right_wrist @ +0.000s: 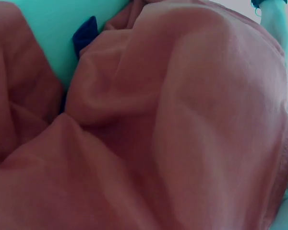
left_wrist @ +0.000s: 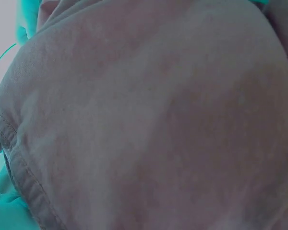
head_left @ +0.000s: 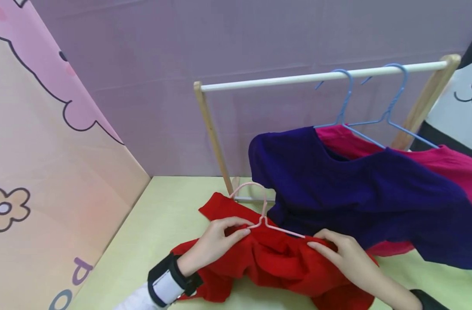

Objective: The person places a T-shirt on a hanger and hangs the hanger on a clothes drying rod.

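A red T-shirt [head_left: 274,258] lies bunched over the yellow tabletop, with a pink hanger [head_left: 263,211] partly inside its neck opening. The hanger's hook and part of its right arm show above the fabric; the rest is hidden. My left hand [head_left: 216,243] pinches the shirt's neckline between thumb and fingers, right beside the left arm of the hanger. On the other side, my right hand [head_left: 346,258] pinches the shirt's shoulder near the hanger's right end. Fabric [left_wrist: 149,115] fills most of the left wrist view, and folds of the shirt [right_wrist: 206,105] cover the right wrist view.
Behind the hands stands a small rack with a white rail [head_left: 266,82] and wooden posts. From it hang a navy T-shirt [head_left: 336,185] and a magenta shirt [head_left: 452,163] on blue hangers [head_left: 350,92]. A printed panel [head_left: 46,172] borders the left side.
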The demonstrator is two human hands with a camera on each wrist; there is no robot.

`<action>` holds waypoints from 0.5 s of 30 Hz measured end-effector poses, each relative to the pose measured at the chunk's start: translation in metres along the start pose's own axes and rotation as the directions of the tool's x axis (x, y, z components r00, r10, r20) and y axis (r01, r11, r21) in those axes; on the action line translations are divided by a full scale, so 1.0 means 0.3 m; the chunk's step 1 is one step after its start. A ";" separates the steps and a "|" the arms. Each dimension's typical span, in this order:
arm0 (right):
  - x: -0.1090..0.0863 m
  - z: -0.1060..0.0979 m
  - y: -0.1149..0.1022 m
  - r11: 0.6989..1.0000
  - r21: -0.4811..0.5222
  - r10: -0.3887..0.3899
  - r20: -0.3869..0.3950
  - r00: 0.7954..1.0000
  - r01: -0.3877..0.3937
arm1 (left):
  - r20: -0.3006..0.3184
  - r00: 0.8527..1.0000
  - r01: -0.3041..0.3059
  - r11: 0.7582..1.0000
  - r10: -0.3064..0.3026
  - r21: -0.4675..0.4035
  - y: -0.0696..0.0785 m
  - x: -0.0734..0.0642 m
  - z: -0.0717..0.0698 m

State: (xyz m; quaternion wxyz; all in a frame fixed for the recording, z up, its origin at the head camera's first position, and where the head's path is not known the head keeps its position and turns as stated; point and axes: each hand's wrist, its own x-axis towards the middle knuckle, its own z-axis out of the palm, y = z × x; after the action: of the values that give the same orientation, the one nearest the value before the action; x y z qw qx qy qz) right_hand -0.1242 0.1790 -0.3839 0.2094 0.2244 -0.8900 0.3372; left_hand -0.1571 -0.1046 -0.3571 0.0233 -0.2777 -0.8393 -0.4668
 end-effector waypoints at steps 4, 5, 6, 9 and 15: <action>-0.007 -0.038 0.014 0.999 -0.002 0.044 -0.005 0.999 -0.044 | -0.013 1.000 0.013 1.000 -0.013 0.009 -0.005 -0.001 -0.009; -0.009 -0.048 0.017 0.998 0.000 0.061 -0.002 0.998 -0.061 | -0.015 1.000 0.018 1.000 -0.018 0.012 0.004 -0.002 -0.014; -0.011 -0.058 0.020 0.997 0.003 0.079 0.001 0.997 -0.079 | -0.017 1.000 0.019 1.000 -0.019 0.013 0.019 -0.004 -0.021; -0.016 -0.085 0.031 0.993 -0.003 0.120 -0.001 0.993 -0.120 | -0.012 1.000 0.025 1.000 -0.025 0.016 0.062 -0.008 -0.039; -0.026 -0.118 0.054 0.992 0.016 0.129 -0.005 0.992 -0.129 | -0.003 1.000 0.009 1.000 -0.009 0.029 0.019 -0.007 -0.036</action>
State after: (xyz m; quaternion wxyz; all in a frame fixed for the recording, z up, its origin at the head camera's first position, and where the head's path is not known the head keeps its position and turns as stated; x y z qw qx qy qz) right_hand -0.1188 0.2166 -0.3721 0.1880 0.1673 -0.8993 0.3577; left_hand -0.1549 -0.1116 -0.3471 0.0263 -0.2730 -0.8471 -0.4551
